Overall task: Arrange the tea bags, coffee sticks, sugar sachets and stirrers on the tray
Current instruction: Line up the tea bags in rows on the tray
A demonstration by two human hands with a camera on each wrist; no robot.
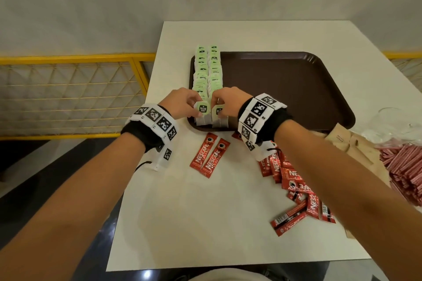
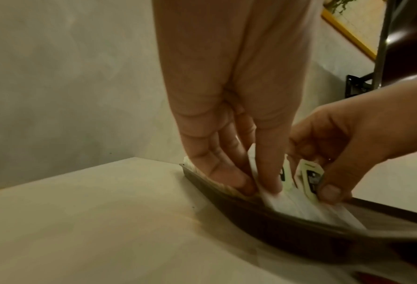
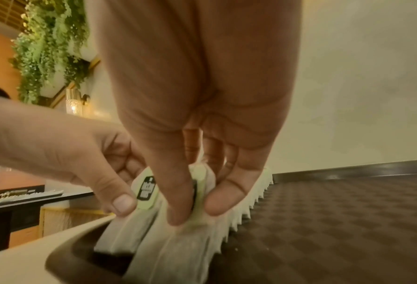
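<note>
Two bare forearms reach from the viewer across a white table (image 1: pixel 228 223) to a brown tray (image 1: pixel 285 89). At the tray's near left corner, the left hand (image 1: pixel 182 102) pinches the nearest tea bag (image 1: pixel 204 109) of one row, and the right hand (image 1: pixel 225 100) pinches the nearest bag of the neighbouring row. Both rows of tea bags (image 1: pixel 207 68) run along the tray's left edge. Red coffee sticks (image 1: pixel 210 155) lie on the table just in front of the tray, striped stirrers (image 1: pixel 402 166) to its right.
</note>
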